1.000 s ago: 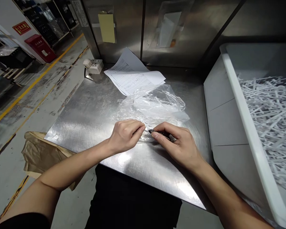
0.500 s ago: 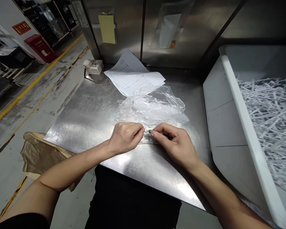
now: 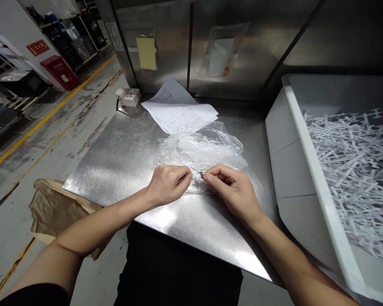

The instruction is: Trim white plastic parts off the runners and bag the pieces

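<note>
Near the front of the metal table [image 3: 98, 170], my left hand [image 3: 170, 183] is closed in a pinch, with something thin and dark partly showing between its fingers. Facing it, my right hand [image 3: 234, 189] pinches a small dark piece [image 3: 201, 174] between thumb and forefinger. A narrow gap separates the fingertips. Both hands are over the near edge of a crumpled clear plastic bag [image 3: 207, 144], which has whitish contents. Printed paper sheets [image 3: 178, 108] lie behind the bag.
A large grey bin [image 3: 319, 178] with many white plastic pieces [image 3: 357, 161] stands on the right. A power socket [image 3: 130, 97] sits at the back left corner. Brown paper [image 3: 57, 208] is below the table's left edge.
The view has shifted slightly, so the table's back and the bin appear lower. The fingertips are a little farther apart, and a thin dark item now shows in my left hand.
</note>
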The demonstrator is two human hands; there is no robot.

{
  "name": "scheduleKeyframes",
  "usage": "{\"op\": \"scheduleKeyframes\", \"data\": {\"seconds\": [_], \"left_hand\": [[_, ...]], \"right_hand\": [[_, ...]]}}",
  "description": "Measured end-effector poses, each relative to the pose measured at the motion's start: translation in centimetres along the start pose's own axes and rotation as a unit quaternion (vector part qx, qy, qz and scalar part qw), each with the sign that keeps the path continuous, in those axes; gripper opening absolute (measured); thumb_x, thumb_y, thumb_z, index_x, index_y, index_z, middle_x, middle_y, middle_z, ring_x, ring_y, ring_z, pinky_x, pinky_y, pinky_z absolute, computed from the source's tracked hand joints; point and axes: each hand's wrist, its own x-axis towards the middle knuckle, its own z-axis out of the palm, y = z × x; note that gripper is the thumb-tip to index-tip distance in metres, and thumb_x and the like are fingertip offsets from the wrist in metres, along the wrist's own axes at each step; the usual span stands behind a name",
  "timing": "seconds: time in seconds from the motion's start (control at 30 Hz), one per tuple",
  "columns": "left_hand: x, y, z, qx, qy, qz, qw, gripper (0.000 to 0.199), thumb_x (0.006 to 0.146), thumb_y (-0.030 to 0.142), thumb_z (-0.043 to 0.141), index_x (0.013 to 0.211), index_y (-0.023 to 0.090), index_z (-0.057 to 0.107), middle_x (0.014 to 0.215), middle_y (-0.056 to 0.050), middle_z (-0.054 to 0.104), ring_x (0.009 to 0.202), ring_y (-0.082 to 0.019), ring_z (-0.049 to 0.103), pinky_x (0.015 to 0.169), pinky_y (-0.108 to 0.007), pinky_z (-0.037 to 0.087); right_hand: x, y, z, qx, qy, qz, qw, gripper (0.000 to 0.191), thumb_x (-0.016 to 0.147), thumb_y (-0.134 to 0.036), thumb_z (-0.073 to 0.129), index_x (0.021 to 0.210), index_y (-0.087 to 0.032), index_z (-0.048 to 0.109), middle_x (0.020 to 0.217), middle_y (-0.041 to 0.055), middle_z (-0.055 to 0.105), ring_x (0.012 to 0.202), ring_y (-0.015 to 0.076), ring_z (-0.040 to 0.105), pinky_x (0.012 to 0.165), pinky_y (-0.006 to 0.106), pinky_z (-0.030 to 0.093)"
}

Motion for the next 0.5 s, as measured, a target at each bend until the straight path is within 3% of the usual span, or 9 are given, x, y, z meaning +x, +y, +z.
{"op": "scheduleKeyframes", "data": {"seconds": [0.23,0.5], "left_hand": [[0.2,-0.1,-0.5,-0.063,0.029,0.117,0.991,0.029,0.112,0.029,0.052,0.101,0.016,0.075,0.084,-0.005,0.079,0.074,-0.016,0.074,0.066,-0.027,0.053],[0.2,0.9,-0.8,-0.129,0.056,0.171,0.975,0.028,0.113,0.027,0.054,0.096,0.016,0.074,0.083,-0.006,0.080,0.076,-0.016,0.076,0.071,-0.028,0.060]], "right_hand": [[0.2,0.0,-0.3,0.020,0.106,-0.056,0.993,0.023,0.095,-0.041,0.073,0.085,-0.020,0.071,0.064,-0.0027,0.057,0.057,0.0135,0.047,0.053,0.029,0.037],[0.4,1.0,-0.2,-0.048,0.137,-0.129,0.981,0.018,0.095,-0.038,0.074,0.094,-0.021,0.075,0.080,0.0014,0.072,0.072,0.0179,0.064,0.070,0.032,0.051]]}}
